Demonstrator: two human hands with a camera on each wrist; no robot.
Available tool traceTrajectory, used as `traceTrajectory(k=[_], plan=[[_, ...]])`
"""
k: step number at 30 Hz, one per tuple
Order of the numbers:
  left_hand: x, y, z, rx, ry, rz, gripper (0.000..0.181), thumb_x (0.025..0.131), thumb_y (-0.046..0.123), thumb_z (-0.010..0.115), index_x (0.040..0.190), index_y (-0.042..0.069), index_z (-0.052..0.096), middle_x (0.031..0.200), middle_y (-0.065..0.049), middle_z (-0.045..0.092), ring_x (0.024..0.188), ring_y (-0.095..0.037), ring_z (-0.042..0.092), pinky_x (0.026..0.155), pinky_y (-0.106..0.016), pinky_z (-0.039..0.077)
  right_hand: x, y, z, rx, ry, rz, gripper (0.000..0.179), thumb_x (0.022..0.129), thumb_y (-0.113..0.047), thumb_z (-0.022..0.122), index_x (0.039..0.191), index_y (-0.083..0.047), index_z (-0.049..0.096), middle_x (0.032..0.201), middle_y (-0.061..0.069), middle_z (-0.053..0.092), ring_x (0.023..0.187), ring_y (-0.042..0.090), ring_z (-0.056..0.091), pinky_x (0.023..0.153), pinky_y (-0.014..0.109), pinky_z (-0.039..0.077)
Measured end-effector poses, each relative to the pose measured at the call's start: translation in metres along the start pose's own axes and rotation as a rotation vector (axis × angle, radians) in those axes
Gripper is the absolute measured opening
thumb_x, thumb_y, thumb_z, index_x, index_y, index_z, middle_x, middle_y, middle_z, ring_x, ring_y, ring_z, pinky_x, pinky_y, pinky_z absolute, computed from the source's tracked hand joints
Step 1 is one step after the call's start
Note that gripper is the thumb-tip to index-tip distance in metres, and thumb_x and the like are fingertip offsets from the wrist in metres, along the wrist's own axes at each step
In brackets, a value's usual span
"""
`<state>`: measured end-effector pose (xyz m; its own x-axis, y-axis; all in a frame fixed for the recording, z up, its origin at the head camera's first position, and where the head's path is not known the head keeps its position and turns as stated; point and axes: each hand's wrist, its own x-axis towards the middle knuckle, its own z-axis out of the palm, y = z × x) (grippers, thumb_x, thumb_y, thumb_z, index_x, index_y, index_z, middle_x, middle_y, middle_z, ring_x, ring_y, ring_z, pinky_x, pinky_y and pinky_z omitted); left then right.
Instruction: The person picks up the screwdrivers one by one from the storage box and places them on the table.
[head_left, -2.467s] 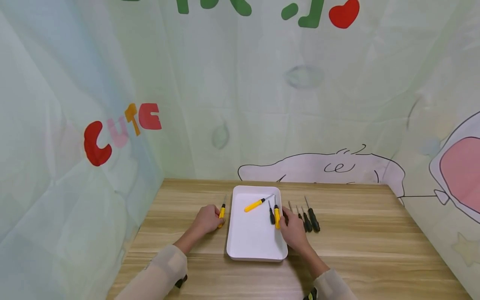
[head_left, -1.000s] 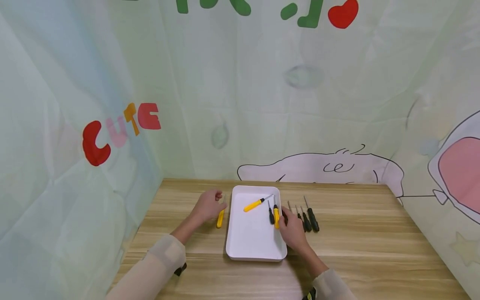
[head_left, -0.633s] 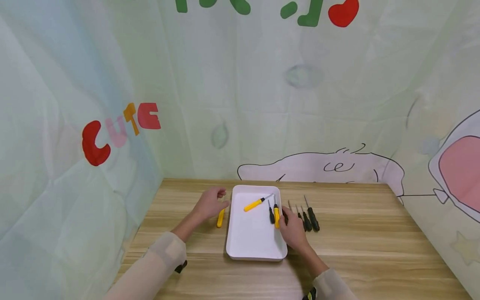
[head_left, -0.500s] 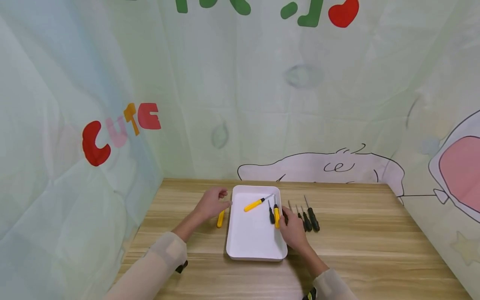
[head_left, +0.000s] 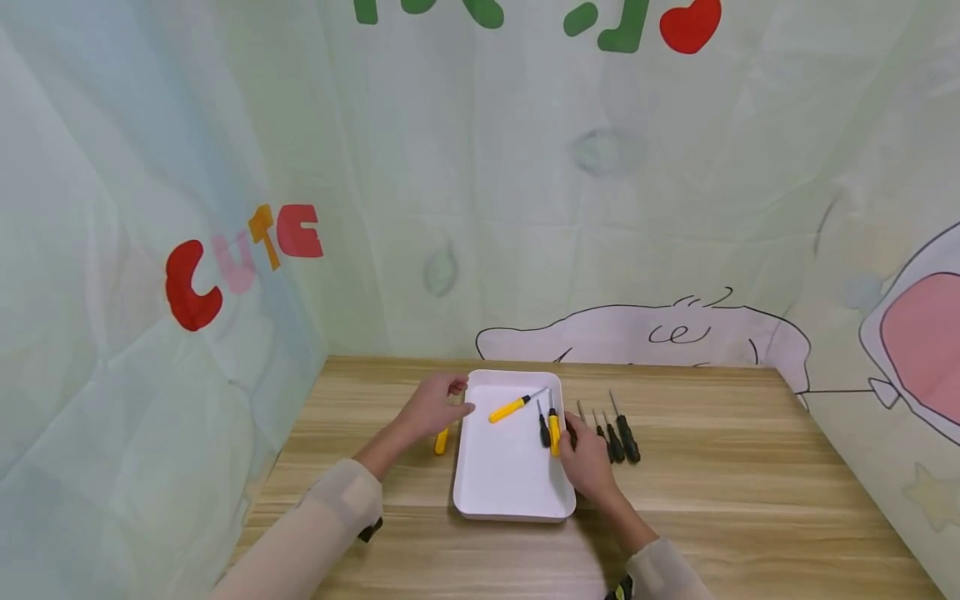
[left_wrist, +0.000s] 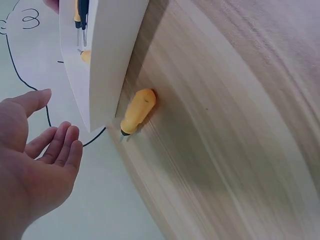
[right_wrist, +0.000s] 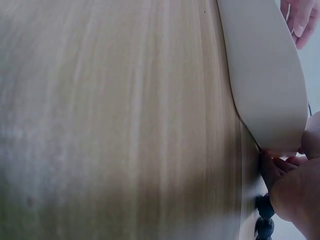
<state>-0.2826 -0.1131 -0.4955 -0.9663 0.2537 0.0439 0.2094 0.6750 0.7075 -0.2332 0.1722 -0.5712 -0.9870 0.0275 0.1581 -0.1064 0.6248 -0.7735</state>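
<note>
A white tray (head_left: pixel 510 492) stands on the table, holding two yellow-handled screwdrivers (head_left: pixel 508 409) and a small black one (head_left: pixel 543 433). My left hand (head_left: pixel 435 406) hovers at the tray's left rim with loosely bent fingers and nothing in them. Under it, left of the tray, a yellow screwdriver (left_wrist: pixel 138 111) lies on the tabletop, mostly hidden in the head view. My right hand (head_left: pixel 587 462) holds the tray's right wall, thumb at the rim and fingers outside, as the right wrist view (right_wrist: pixel 295 187) also shows.
Several black screwdrivers (head_left: pixel 627 439) lie side by side on the wooden table (head_left: pixel 720 500), right of the tray, some partly behind my right hand. A printed curtain (head_left: pixel 405 250) rises behind the table and along both sides.
My left hand let go of the yellow screwdriver, leaving it on the table, then moved up and right to the tray's left rim. The right hand stays on the tray.
</note>
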Motion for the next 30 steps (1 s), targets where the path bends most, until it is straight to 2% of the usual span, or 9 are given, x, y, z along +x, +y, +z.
traceTrajectory(k=[5, 10, 17, 23, 30], plan=[[0.005, 0.008, 0.006, 0.013, -0.019, 0.0, 0.05, 0.096, 0.014, 0.079, 0.139, -0.004, 0.062, 0.13, -0.016, 0.068, 0.121, -0.035, 0.063, 0.107, -0.046, 0.055, 0.0, 0.001, 0.0, -0.004, 0.001, 0.004, 0.043, 0.108, -0.011, 0.056, 0.148, 0.005, 0.057, 0.139, 0.023, 0.066, 0.12, 0.033, 0.068, 0.096, 0.051, 0.061], [0.008, 0.016, 0.011, 0.018, -0.036, 0.018, 0.05, 0.096, 0.013, 0.08, 0.139, -0.004, 0.061, 0.131, -0.018, 0.067, 0.123, -0.037, 0.062, 0.107, -0.047, 0.055, 0.0, 0.002, 0.0, -0.017, 0.002, 0.002, 0.043, 0.108, -0.012, 0.056, 0.148, 0.004, 0.057, 0.139, 0.022, 0.067, 0.117, 0.031, 0.069, 0.095, 0.05, 0.061], [0.013, 0.02, 0.018, 0.02, -0.049, 0.037, 0.05, 0.096, 0.012, 0.079, 0.139, -0.004, 0.061, 0.131, -0.017, 0.066, 0.122, -0.036, 0.062, 0.106, -0.046, 0.056, 0.0, 0.003, 0.0, -0.029, 0.009, 0.009, 0.043, 0.108, -0.013, 0.056, 0.148, 0.003, 0.057, 0.139, 0.022, 0.067, 0.114, 0.03, 0.068, 0.093, 0.05, 0.061], [0.016, 0.021, 0.026, 0.067, -0.062, 0.047, 0.052, 0.096, 0.013, 0.079, 0.141, -0.004, 0.06, 0.13, -0.016, 0.066, 0.12, -0.032, 0.062, 0.105, -0.044, 0.056, 0.0, 0.001, 0.002, -0.004, 0.005, 0.015, 0.043, 0.107, -0.012, 0.055, 0.148, 0.003, 0.058, 0.14, 0.022, 0.066, 0.123, 0.033, 0.067, 0.102, 0.053, 0.058], [0.02, 0.023, 0.04, 0.175, -0.09, 0.063, 0.049, 0.096, 0.014, 0.079, 0.139, -0.003, 0.062, 0.124, -0.014, 0.065, 0.113, -0.029, 0.063, 0.101, -0.041, 0.058, 0.0, 0.001, 0.001, -0.014, 0.007, 0.012, 0.044, 0.108, -0.013, 0.055, 0.149, 0.002, 0.057, 0.14, 0.021, 0.066, 0.115, 0.03, 0.068, 0.095, 0.05, 0.061]])
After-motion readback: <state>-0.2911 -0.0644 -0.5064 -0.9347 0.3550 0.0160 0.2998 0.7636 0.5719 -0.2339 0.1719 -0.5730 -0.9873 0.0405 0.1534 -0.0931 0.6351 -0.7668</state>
